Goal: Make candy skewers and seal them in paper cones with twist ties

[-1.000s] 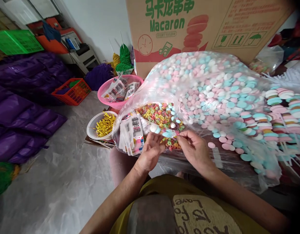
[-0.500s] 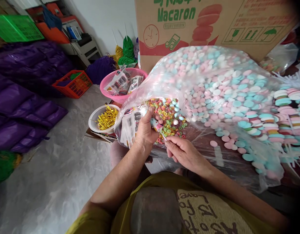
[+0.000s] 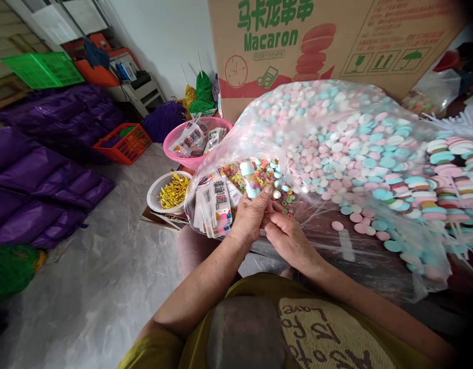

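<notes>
My left hand (image 3: 252,215) is closed around the lower part of a candy skewer (image 3: 252,185) with pastel pieces in a clear, shiny wrapper. Its white upper end points away from me. Against the left fingers, my right hand (image 3: 288,236) pinches at the skewer's lower end; the stick is hidden between the hands. Beneath them lie small coloured candy rings (image 3: 265,171) mixed with a few pastel discs. Left of my left hand is a fanned stack of printed packets (image 3: 215,205).
A large clear bag of pastel discs (image 3: 336,138) spreads to the right, beside stacked skewers (image 3: 438,192). Gold twist ties (image 3: 174,190) fill a white bowl (image 3: 154,200). Behind stand a pink basket (image 3: 190,163) of packets and a Macaron carton (image 3: 282,66). Purple bundles (image 3: 32,189) lie left.
My hands have come together, and the left has moved right, onto the skewer's lower part. The skewer now points away from me; its white stick no longer shows. The view has shifted slightly.
</notes>
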Motion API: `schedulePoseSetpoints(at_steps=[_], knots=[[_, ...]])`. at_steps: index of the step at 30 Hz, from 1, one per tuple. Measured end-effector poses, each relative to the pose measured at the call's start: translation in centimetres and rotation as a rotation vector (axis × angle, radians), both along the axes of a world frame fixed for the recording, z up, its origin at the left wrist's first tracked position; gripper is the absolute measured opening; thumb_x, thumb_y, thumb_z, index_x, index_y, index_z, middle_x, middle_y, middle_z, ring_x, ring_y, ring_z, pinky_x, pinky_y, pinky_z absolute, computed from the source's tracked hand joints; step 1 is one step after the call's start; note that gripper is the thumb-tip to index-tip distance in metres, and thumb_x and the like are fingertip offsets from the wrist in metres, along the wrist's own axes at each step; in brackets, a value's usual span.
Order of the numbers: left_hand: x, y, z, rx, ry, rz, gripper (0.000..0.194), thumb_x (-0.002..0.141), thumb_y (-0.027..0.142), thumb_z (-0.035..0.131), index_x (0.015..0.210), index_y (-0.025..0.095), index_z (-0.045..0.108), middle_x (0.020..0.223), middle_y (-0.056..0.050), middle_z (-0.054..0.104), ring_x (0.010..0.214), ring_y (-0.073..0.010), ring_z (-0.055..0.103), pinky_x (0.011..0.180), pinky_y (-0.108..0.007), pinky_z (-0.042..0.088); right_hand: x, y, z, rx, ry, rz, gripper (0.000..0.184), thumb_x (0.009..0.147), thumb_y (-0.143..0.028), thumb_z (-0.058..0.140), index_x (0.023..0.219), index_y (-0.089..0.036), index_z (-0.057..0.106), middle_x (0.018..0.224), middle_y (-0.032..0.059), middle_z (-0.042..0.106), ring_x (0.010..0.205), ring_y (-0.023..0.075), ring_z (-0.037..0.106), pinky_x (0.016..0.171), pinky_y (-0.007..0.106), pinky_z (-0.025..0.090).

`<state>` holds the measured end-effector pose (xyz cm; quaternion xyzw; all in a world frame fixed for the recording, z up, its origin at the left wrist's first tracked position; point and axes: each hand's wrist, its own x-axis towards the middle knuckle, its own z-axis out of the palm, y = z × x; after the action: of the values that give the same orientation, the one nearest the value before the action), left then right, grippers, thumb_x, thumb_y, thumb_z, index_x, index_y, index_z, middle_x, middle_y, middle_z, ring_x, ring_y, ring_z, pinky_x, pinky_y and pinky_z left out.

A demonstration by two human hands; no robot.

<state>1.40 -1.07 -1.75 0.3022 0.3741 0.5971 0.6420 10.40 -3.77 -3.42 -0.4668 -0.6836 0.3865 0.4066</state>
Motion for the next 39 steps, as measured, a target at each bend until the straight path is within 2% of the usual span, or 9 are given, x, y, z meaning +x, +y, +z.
schedulePoseSetpoints(at_steps=[3, 6, 8, 11, 15, 20, 26, 34, 39], knots=[[0.7, -0.6, -1.0, -0.062, -0.014, -0.006, 0.04, 0.07, 0.047, 0.069, 0.054, 0.016, 0.05, 0.051, 0.004, 0.049, 0.052, -0.0091, 0.052, 0.058, -0.024, 0.043, 0.0, 0.0, -0.5, 0.027, 0.007, -0.044, 0.026, 0.085, -0.033, 0.042, 0.063, -0.019, 0.046, 0.062, -0.0002, 0.049, 0.056, 0.011, 0.042, 0.052, 0.023, 0.038], [0.6, -1.1, -1.2, -0.068, 0.025, -0.049, 0.033, 0.073, 0.047, 0.067, 0.07, 0.015, 0.061, 0.066, -0.001, 0.06, 0.064, -0.0121, 0.058, 0.066, -0.025, 0.046, 0.3, 0.0, -0.6, 0.064, -0.008, -0.08, 0.025, 0.087, -0.032, 0.041, 0.066, -0.019, 0.048, 0.06, -0.0007, 0.05, 0.055, 0.0113, 0.043, 0.054, 0.024, 0.039], [0.1, -1.5, -1.3, 0.004, 0.076, -0.04, 0.032, 0.074, 0.045, 0.067, 0.088, 0.016, 0.063, 0.081, -0.003, 0.064, 0.075, -0.0137, 0.06, 0.073, -0.026, 0.047, 0.8, 0.0, -0.4, 0.094, -0.022, -0.109, 0.026, 0.088, -0.032, 0.041, 0.066, -0.02, 0.048, 0.057, -0.0019, 0.048, 0.053, 0.011, 0.041, 0.053, 0.024, 0.037], [-1.1, -2.0, -1.6, 0.197, 0.264, 0.132, 0.038, 0.074, 0.035, 0.07, 0.107, 0.021, 0.057, 0.096, -0.002, 0.062, 0.087, -0.0139, 0.059, 0.08, -0.026, 0.046, 1.7, 0.1, 0.3, 0.186, -0.076, -0.181, 0.029, 0.088, -0.031, 0.043, 0.061, -0.02, 0.042, 0.052, -0.0035, 0.041, 0.049, 0.0105, 0.036, 0.05, 0.025, 0.032], [-2.1, -2.4, -1.9, 0.337, 0.552, 0.303, 0.026, 0.073, 0.028, 0.072, 0.095, 0.02, 0.061, 0.088, -0.003, 0.063, 0.082, -0.0146, 0.058, 0.08, -0.028, 0.047, 2.1, 0.1, 1.1, 0.34, -0.183, -0.211, 0.03, 0.09, -0.027, 0.041, 0.061, -0.02, 0.043, 0.051, -0.0028, 0.044, 0.048, 0.0103, 0.039, 0.05, 0.025, 0.032], [-2.6, -2.2, -0.9, 0.393, 0.728, 0.38, 0.016, 0.071, 0.026, 0.073, 0.085, 0.023, 0.069, 0.082, -0.003, 0.069, 0.076, -0.0171, 0.06, 0.08, -0.03, 0.046, 1.7, -0.4, 1.4, 0.345, -0.161, -0.21, 0.023, 0.089, -0.027, 0.043, 0.069, -0.02, 0.051, 0.05, -0.0025, 0.05, 0.046, 0.0098, 0.043, 0.05, 0.023, 0.035], [-3.0, -1.9, 0.2, 0.481, 0.802, 0.376, 0.016, 0.073, 0.02, 0.066, 0.088, 0.024, 0.07, 0.078, -0.003, 0.069, 0.072, -0.017, 0.061, 0.075, -0.028, 0.046, 1.4, -0.7, 1.3, 0.259, -0.103, -0.192, 0.023, 0.088, -0.027, 0.043, 0.067, -0.021, 0.046, 0.05, -0.0025, 0.05, 0.046, 0.0101, 0.046, 0.049, 0.022, 0.035], [-3.2, -1.2, 0.9, 0.745, 1.404, 0.399, 0.016, 0.074, 0.011, 0.053, 0.079, 0.018, 0.066, 0.066, -0.003, 0.062, 0.061, -0.0148, 0.054, 0.062, -0.025, 0.038, 1.1, -0.9, 1.3, 0.226, -0.068, -0.216, 0.025, 0.088, -0.031, 0.043, 0.066, -0.021, 0.044, 0.051, -0.0022, 0.049, 0.048, 0.0107, 0.044, 0.05, 0.023, 0.034], [-3.2, -1.7, 0.5, 0.976, 1.499, 0.395, 0.012, 0.071, 0.008, 0.053, 0.068, 0.018, 0.059, 0.058, 0.0, 0.055, 0.055, -0.0131, 0.05, 0.058, -0.024, 0.034, 1.2, -1.0, 1.6, 0.149, -0.036, -0.191, 0.03, 0.089, -0.033, 0.041, 0.061, -0.021, 0.039, 0.051, -0.0031, 0.045, 0.048, 0.0098, 0.039, 0.051, 0.023, 0.032]])
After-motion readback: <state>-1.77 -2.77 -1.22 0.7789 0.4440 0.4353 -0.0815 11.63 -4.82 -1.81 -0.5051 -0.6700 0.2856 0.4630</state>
